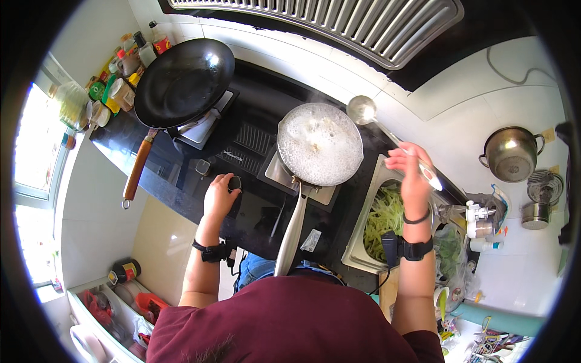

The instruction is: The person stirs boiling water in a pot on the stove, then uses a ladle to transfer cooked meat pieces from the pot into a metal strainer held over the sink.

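Note:
My left hand [219, 198] grips the right-hand control knob [234, 183] of the black gas hob. A second knob [202, 167] sits to its left. In my right hand [414, 181] is the handle of a metal ladle [361, 110], held loosely between thumb and fingers. The ladle's bowl is raised beside the far right rim of a long-handled saucepan [294, 229]. White foamy, bubbling liquid [320, 143] fills this pan nearly to the rim, with steam around it. The saucepan stands on the right burner, its handle pointing towards my body.
A black wok [186, 84] with a wooden handle [137, 168] sits on the left burner. Bottles and jars [121, 94] crowd the far left corner. Shredded green vegetable [384, 218] lies in the steel sink [358, 254]. A pot [512, 154] hangs at right; below left is an open drawer [97, 313].

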